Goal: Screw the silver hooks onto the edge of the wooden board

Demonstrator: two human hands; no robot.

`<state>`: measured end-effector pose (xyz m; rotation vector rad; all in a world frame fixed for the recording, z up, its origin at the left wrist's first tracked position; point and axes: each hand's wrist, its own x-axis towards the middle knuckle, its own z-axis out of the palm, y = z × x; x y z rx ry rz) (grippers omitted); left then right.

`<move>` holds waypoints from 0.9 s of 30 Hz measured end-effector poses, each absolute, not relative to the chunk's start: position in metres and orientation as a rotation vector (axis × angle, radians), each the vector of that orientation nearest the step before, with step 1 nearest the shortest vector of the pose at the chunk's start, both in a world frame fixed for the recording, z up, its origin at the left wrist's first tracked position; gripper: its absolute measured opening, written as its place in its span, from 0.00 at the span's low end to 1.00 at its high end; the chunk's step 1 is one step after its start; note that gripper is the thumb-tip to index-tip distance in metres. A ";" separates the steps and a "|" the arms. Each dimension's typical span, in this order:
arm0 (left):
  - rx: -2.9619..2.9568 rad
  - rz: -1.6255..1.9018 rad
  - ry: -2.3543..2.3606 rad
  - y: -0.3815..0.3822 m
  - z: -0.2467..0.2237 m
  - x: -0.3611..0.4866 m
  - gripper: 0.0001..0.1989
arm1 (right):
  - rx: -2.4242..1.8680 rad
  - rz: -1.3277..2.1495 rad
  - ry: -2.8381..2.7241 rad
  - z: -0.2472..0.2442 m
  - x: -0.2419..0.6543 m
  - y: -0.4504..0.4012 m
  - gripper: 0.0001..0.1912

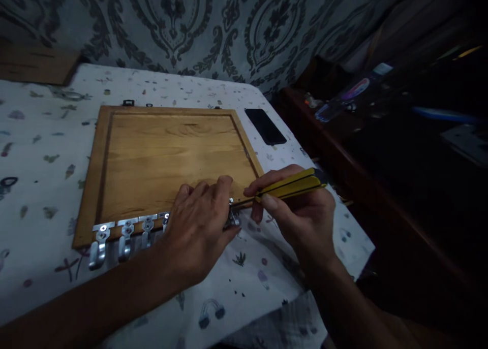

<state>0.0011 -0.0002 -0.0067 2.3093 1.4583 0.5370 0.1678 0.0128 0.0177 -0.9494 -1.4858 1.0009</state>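
Observation:
A wooden panel (179, 156) with a raised frame lies flat on the table. Along its near edge runs a row of silver metal hooks (98, 250), fixed with screws. My left hand (200, 229) is closed over that edge, its thumb and fingers around another metal hook (233, 219), which it partly covers. In my right hand (305, 214) is a screwdriver (292, 185) with a yellow and black handle, gripped between thumb and fingers. Its thin dark shaft points left along the panel's edge toward the hook; the tip's exact contact is hard to make out.
A black phone (266, 126) lies right of the panel on the patterned white tablecloth (41, 176). At the back left sits a brown cardboard piece (36, 67). Beyond the table's right edge, a clear plastic bottle (353, 94) lies on a dark surface. A patterned curtain (229, 29) hangs behind.

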 end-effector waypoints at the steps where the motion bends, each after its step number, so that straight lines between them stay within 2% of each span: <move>1: 2.310 0.535 1.454 0.000 -0.007 0.001 0.28 | -0.941 0.980 -1.464 0.017 0.168 0.013 0.07; 5: 2.309 0.536 1.452 0.000 -0.008 0.001 0.30 | -0.918 0.903 -1.420 0.016 0.169 0.013 0.04; 14: 2.314 0.546 1.452 -0.002 -0.005 0.002 0.29 | -0.936 0.909 -1.491 0.013 0.168 0.014 0.03; 22: 2.312 0.537 1.464 0.000 -0.007 0.002 0.33 | -0.908 0.907 -1.495 0.014 0.170 0.014 0.02; 27: 2.310 0.551 1.456 -0.002 -0.008 0.002 0.32 | -0.896 0.899 -1.524 0.015 0.171 0.014 0.02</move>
